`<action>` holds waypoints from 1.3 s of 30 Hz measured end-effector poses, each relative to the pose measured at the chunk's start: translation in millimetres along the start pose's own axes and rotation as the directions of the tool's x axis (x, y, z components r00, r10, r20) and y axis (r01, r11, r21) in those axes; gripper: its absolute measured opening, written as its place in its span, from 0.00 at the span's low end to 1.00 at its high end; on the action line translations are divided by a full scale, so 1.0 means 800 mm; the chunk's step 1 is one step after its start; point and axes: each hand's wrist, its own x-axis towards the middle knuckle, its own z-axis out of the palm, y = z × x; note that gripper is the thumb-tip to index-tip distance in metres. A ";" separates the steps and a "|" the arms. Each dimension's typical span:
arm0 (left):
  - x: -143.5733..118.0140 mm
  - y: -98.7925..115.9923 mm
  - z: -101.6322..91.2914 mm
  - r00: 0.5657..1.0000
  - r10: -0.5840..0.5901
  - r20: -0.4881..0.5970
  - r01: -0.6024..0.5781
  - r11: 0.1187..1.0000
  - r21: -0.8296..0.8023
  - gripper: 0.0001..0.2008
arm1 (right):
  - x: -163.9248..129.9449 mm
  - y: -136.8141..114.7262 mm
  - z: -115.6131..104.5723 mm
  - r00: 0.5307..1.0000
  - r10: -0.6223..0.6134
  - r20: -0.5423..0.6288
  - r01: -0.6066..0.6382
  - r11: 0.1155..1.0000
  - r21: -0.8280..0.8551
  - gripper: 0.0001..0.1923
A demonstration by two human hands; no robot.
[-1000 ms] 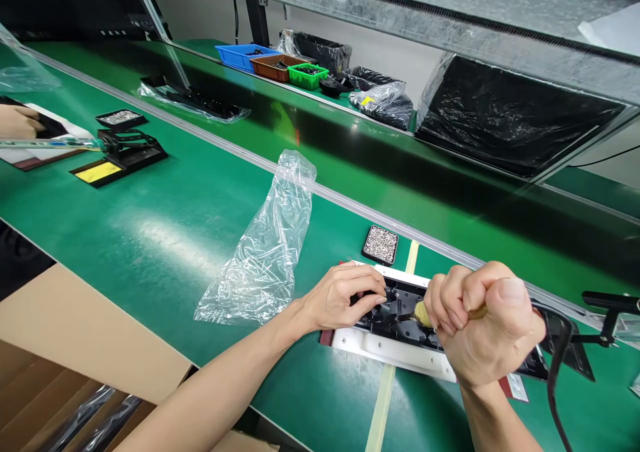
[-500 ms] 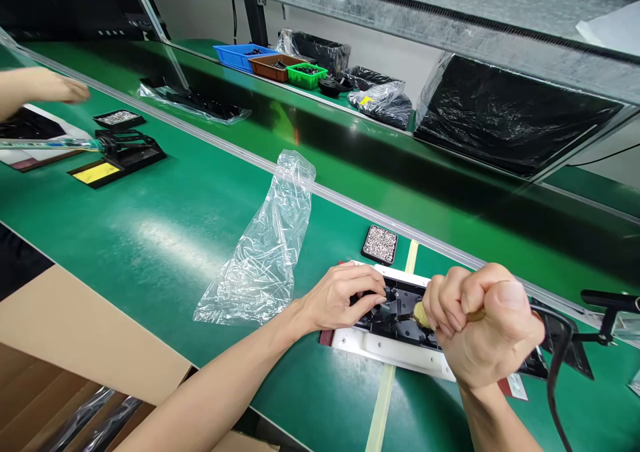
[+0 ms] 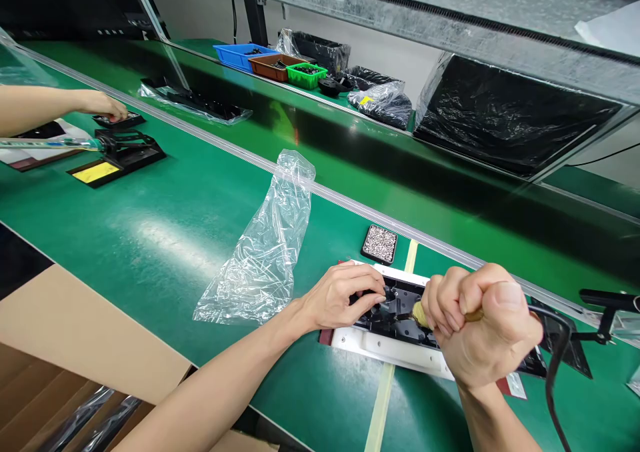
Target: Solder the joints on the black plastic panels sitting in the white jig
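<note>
Black panel (image 3: 406,299) work stays at one spot: your right hand (image 3: 483,325) grips the yellow-handled tool (image 3: 419,314), your left hand (image 3: 343,297) narrowly curled, contents unclear.

The left forearm (image 3: 240,375) slants up from the lower left to the left grip (image 3: 343,295), its fingers (image 3: 367,281) bent. The right grip (image 3: 485,322) is curled into a fist (right thumb (image 3: 509,295) uppermost) above a leaning right forearm (image 3: 497,415).
</note>
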 end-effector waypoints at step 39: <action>-0.003 -0.001 0.000 1.000 -0.001 0.007 0.001 1.000 -0.027 0.06 | -0.003 0.001 0.001 1.000 0.015 0.025 -0.015 1.000 0.010 0.22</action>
